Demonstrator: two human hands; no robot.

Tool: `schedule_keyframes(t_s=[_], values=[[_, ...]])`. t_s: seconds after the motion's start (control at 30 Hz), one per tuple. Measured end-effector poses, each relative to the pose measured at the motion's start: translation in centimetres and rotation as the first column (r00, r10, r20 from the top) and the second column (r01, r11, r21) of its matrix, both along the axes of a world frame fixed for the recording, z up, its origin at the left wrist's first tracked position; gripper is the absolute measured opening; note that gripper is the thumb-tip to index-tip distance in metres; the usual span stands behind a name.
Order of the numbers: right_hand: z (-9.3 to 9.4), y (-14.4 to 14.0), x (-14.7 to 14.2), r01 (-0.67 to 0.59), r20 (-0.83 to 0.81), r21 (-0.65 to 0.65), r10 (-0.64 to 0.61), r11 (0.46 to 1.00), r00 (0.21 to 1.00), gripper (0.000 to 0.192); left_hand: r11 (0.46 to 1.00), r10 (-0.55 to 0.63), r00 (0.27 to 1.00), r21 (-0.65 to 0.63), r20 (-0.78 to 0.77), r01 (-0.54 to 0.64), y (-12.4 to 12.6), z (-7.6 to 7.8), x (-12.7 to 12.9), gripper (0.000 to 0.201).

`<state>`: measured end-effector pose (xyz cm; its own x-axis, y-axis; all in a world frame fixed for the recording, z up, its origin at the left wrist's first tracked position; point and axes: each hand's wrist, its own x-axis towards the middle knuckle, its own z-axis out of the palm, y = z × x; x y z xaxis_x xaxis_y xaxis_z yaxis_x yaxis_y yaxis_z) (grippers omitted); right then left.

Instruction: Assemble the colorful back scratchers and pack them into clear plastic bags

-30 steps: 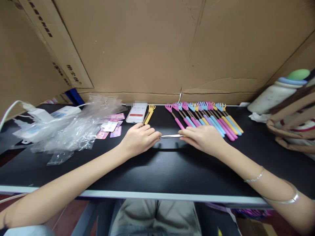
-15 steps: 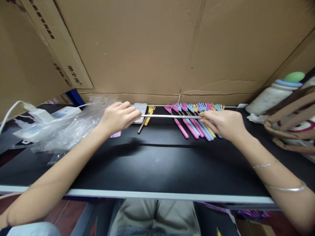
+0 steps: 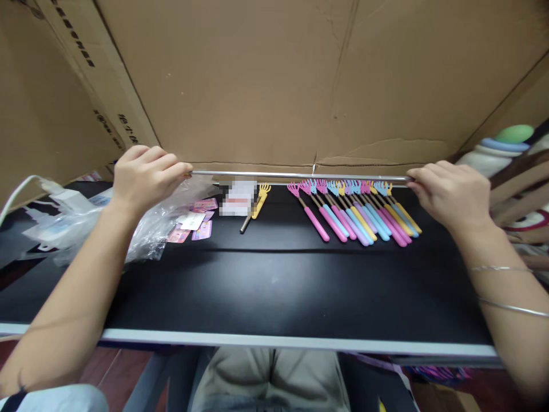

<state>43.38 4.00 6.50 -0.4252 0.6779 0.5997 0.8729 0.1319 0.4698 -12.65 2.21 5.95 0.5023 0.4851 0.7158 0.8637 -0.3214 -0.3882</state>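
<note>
Above the black desk (image 3: 274, 303), a thin metal rod (image 3: 300, 174) stretches almost level between the person's two hands, clear of the surface, with a dark line of shadow falling on the desk below it. The left hand (image 3: 148, 177) is curled closed on one end and the right hand (image 3: 454, 189) closes its fingers on the other; both tips are hidden inside the grips, so how the rod ends there I cannot tell. Holding it at both ends, well apart, probably steadies it and lets the two hands work evenly against each other. Behind and below the rod lies a row of claw-headed sticks (image 3: 316, 224), heads toward the cardboard wall (image 3: 240, 86) and pink, blue, purple and yellow handles slanting toward the person; laying them all one way, close together, seems meant to save room and leave the front of the desk free. A lone yellow stick (image 3: 259, 205) lies apart from that row, near a pale rectangle (image 3: 237, 197) that is pixelated past reading. Farther left, printed cards (image 3: 202, 230) lie next to crumpled clear plastic (image 3: 148, 237), likely pushed aside there to be out of the hands' way
</note>
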Motion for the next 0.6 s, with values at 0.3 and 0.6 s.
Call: schedule_keyframes(t_s=[0.3, 0.6], values=[[0.4, 0.3, 0.8, 0.092, -0.003, -0.01, -0.092, 0.996, 0.996, 0.038, 0.991, 0.072, 0.992, 0.12, -0.104, -0.059, 0.1, 0.4, -0.4, 0.022], [-0.9, 0.7, 1.1, -0.062, -0.012, 0.145, 0.065, 0.987, 0.998, 0.038, 0.983, 0.173, 0.967, 0.101, -0.19, -0.156, -0.4, 0.3, 0.2, 0.029]])
